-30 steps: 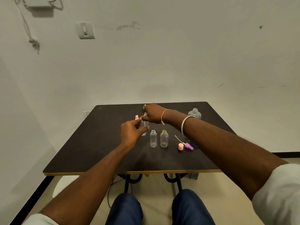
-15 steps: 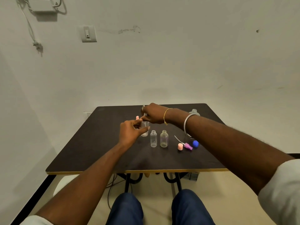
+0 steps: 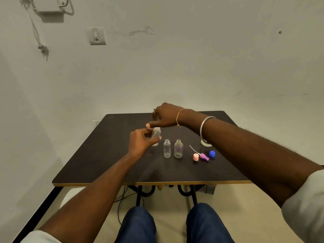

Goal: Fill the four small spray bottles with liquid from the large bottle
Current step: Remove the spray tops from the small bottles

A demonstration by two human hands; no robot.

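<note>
My left hand grips a small clear spray bottle just above the dark table, left of centre. My right hand hovers right over the bottle's whitish top, thumb stretched to the left and fingers curled away from me; what they hold is hidden. Two small open bottles stand upright side by side to the right. The large bottle is mostly hidden behind my right forearm, with only its base showing.
A pink cap, a purple spray head with a thin tube and a blue cap lie on the table right of the open bottles. The table's front edge is near my knees, and a wall stands close behind it.
My right hand has risen slightly above the bottle held in my left hand. The view shifted, so my forearm now covers most of the large bottle. The standing bottles have not moved.
</note>
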